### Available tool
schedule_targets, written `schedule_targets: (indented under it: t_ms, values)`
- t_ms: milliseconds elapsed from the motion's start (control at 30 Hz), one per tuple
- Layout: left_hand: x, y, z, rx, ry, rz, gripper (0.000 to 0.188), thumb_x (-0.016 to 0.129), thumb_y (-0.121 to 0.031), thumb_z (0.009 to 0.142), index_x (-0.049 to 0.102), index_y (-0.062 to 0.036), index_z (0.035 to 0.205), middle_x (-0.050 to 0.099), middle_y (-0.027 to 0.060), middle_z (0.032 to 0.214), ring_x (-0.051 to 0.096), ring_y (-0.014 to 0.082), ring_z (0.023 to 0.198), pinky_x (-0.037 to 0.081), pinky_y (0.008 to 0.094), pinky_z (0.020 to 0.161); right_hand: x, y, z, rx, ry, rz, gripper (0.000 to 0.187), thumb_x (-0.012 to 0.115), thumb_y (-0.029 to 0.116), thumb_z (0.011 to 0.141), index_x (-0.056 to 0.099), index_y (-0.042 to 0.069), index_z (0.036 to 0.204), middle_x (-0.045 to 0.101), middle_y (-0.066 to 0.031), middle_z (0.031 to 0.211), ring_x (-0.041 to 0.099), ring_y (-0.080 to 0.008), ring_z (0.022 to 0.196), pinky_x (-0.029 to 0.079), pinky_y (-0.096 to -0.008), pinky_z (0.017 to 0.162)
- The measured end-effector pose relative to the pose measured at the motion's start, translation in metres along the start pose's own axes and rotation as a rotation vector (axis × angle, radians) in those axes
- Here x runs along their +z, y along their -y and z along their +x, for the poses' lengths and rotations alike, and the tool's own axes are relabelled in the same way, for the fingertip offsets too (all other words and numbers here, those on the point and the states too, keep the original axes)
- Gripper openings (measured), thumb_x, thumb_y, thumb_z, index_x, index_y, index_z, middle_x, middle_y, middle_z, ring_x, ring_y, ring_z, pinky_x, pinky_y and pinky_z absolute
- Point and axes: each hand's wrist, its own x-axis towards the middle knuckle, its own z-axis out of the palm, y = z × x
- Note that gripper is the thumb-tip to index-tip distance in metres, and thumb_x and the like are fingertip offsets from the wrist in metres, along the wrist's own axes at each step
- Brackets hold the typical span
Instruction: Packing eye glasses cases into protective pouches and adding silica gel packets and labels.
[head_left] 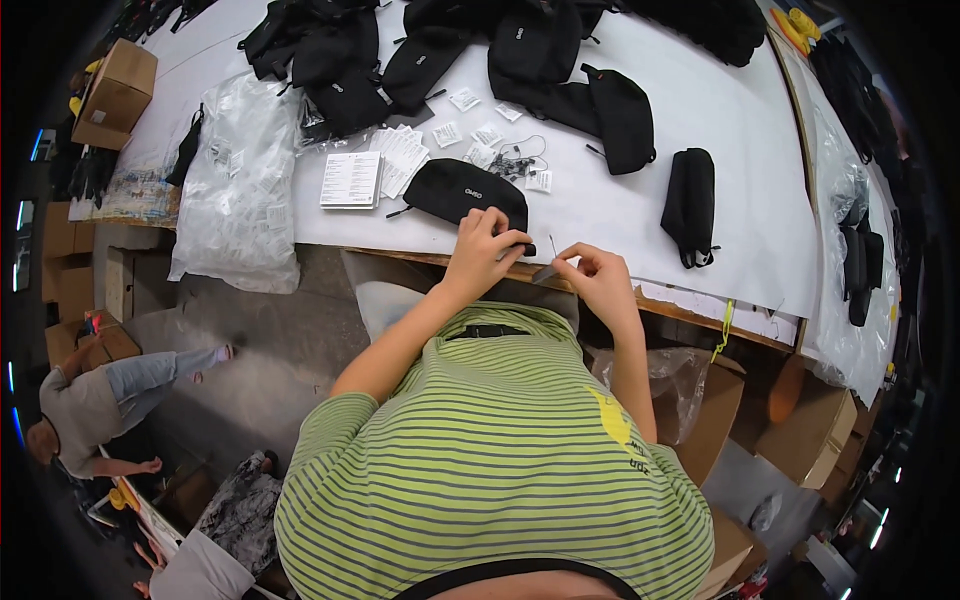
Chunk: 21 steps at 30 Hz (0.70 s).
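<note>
A black zip pouch lies at the table's near edge. My left hand is closed on the pouch's right end, its fingertips pinching near a small black tab. Just to the right, my right hand pinches a small grey tag, from which a thin dark string stands up. Tag and pouch look slightly apart. Behind the pouch lies a tangle of dark strings, with small white packets around it. A stack of white printed cards sits to the left.
More black pouches are heaped toward the back, and one pouch stands alone on the right. A large clear plastic bag hangs over the table's left edge. Cardboard boxes are below on the right. Another person is at the far left.
</note>
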Motion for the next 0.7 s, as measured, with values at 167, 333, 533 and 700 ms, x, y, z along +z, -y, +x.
schedule_targets:
  t_ms: [167,333,533,700]
  values:
    - [-0.021,-0.026,-0.008,-0.309,-0.177,-0.193,0.018,0.071,-0.012,0.067,0.065,-0.0130,0.084,0.041,0.0022,0.070,0.041,0.0219,0.070,0.033,0.0329,0.068,0.023,0.011,0.006,-0.070,-0.067,-0.054,0.014,0.068,0.020,0.078,0.067,0.007,0.083,0.044,-0.0026,0.047,0.037,-0.0104,0.044,0.030,-0.0266,0.044]
    - [-0.030,-0.020,-0.028,-0.751,-0.168,-0.570,0.017,0.072,-0.011,0.071,0.067,-0.0016,0.085,0.048,-0.0002,0.065,0.042,0.0104,0.059,0.034,0.0246,0.055,0.035,0.040,0.008,-0.224,0.007,-0.144,0.012,0.068,0.021,0.078,0.068,0.011,0.086,0.055,-0.0089,0.053,0.053,-0.0197,0.047,0.038,-0.0296,0.046]
    - [-0.047,-0.025,-0.030,-0.678,-0.257,-0.696,0.012,0.067,-0.007,0.079,0.067,-0.0001,0.088,0.051,-0.0029,0.070,0.042,0.0019,0.060,0.033,0.0179,0.054,0.044,0.040,0.012,-0.198,0.128,-0.063,0.013,0.068,0.018,0.080,0.066,0.010,0.090,0.053,-0.0037,0.057,0.047,-0.0118,0.047,0.035,-0.0261,0.046]
    - [-0.065,-0.035,-0.018,-0.764,-0.418,-0.921,0.007,0.061,-0.008,0.086,0.060,-0.0033,0.090,0.053,-0.0033,0.074,0.045,0.0022,0.064,0.035,0.0164,0.060,0.032,0.030,0.010,-0.184,0.226,0.593,0.019,0.063,0.007,0.083,0.052,0.004,0.098,0.052,0.0017,0.077,0.046,-0.0051,0.069,0.035,-0.0194,0.060]
